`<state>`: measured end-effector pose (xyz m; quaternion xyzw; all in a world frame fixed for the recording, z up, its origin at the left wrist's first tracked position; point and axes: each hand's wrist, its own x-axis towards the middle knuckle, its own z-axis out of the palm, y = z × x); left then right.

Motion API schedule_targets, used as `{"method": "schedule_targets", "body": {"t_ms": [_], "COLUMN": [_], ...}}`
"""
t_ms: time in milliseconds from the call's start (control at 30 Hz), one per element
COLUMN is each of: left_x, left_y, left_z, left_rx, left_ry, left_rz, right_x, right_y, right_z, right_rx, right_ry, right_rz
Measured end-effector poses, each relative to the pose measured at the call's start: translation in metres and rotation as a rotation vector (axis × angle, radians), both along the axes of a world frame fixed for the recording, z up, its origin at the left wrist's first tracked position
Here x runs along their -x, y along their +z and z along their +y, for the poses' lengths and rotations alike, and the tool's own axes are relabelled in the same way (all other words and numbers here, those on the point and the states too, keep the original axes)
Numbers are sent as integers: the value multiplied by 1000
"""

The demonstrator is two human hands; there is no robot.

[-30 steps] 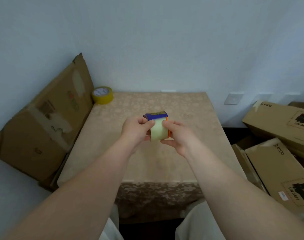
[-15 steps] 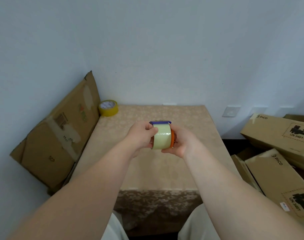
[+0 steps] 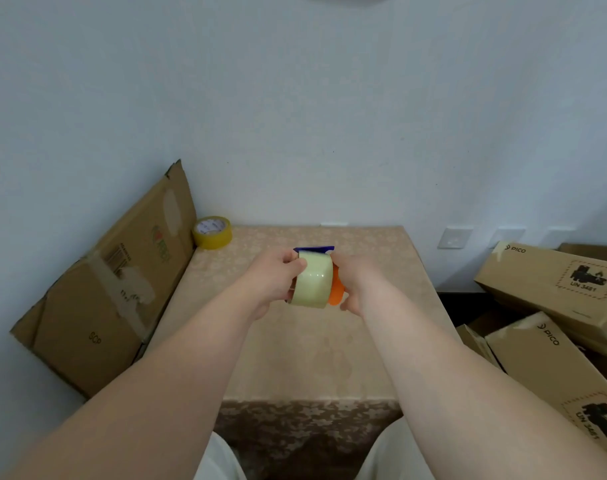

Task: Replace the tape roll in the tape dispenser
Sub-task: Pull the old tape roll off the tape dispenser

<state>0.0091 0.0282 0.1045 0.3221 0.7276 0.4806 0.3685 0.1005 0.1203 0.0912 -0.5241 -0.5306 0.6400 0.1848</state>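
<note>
above the near edge of the surface point(image 3: 309, 368): both bare forearms reach forward and converge over its middle
left hand point(image 3: 272, 284): fingers curled closed around the left side of the tape roll, thumb on top
right hand point(image 3: 355, 289): wrapped around the tape dispenser from the right, fingers hidden behind it
tape roll point(image 3: 312, 282): pale, translucent, wide band facing the camera, held up off the surface between both hands
tape dispenser point(image 3: 336, 289): orange body showing at the roll's right edge, blue part on top
yellow tape roll point(image 3: 212, 232): lying at the far left corner, beside a leaning flattened cardboard box point(image 3: 104, 292)
right side: stacked cardboard cartons point(image 3: 551, 282)
</note>
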Motion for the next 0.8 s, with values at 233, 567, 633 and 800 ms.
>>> {"method": "schedule_targets", "body": {"t_ms": [233,567,633,800], "left_x": [3,-2,3,20], "left_y": [4,5,2,1], "left_z": [3,12,11,6], "left_rx": [21,78,87,57], "left_ry": [50,263,309,423], "left_rz": [-36,-266,-305,-402], "right_x": [-8,-4,-6,-13], "right_y": [3,3,5,-2], "right_z": [6,1,1,10], "right_rx": [24,-14,19,47], "right_ry": [39,120,193,271], "right_rz": [171,116,109,152]}}
